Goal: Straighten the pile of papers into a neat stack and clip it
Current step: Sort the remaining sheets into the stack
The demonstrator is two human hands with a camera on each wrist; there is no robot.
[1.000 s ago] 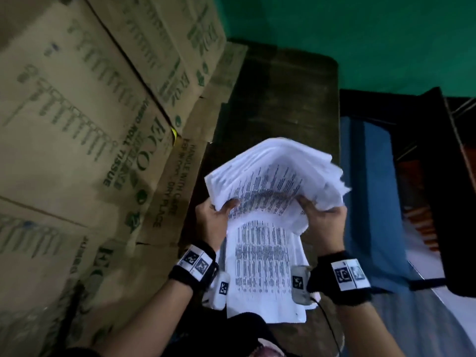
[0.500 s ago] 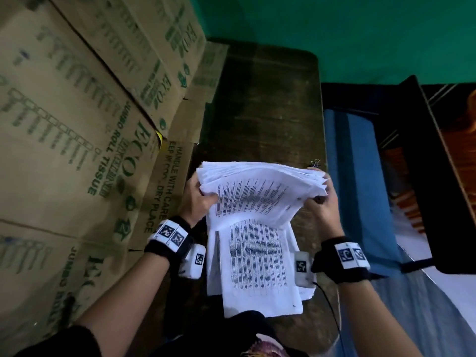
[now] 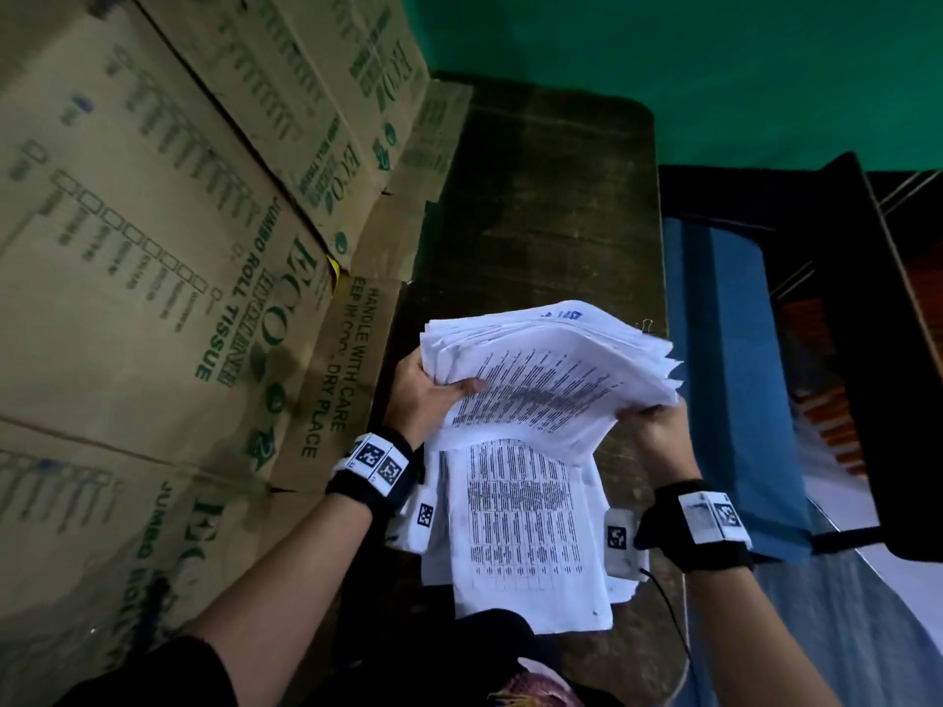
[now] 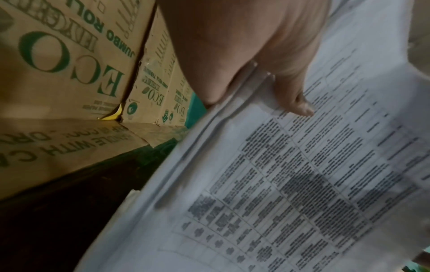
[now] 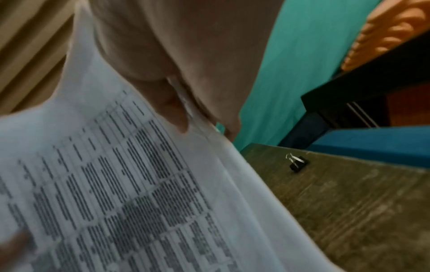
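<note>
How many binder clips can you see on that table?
1. The black binder clip lies on the wooden table near its right edge, just beyond the papers and apart from them. Others could be hidden under the sheets.

Since half a second ago the held bundle of papers [image 3: 551, 369] is tilted, its right edge more fanned out. The left hand [image 3: 426, 395] now has its thumb far over the top sheet. The binder clip [image 3: 648, 326] shows again beyond the far right corner.
</note>
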